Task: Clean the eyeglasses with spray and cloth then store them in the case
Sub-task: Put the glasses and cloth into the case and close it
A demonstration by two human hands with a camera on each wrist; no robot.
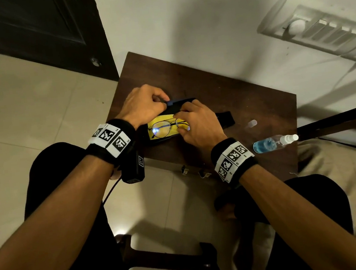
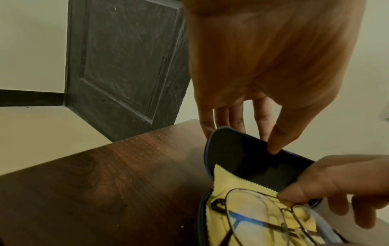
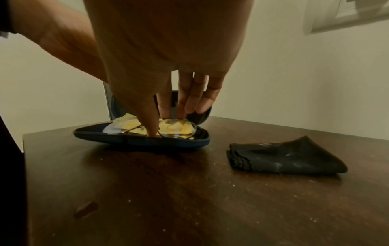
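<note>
Storing step: the glasses (image 1: 168, 127) lie in the open case (image 3: 147, 141) on a yellow cloth (image 2: 238, 184), right hand (image 1: 198, 124) pinching their bridge, left hand (image 1: 145, 106) pinching the lid (image 2: 248, 159) — next, I judge, release and close.

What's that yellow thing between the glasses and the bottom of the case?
A yellow cloth lies under the eyeglasses, lining the open case; the left wrist view shows it best.

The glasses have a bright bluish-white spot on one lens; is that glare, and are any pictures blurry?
Head view: yes, a light reflects off a lens of the glasses. Left wrist view: that lens shows blue streaks, soft and near. Right wrist view: dim, the right hand blurred up close.
</note>
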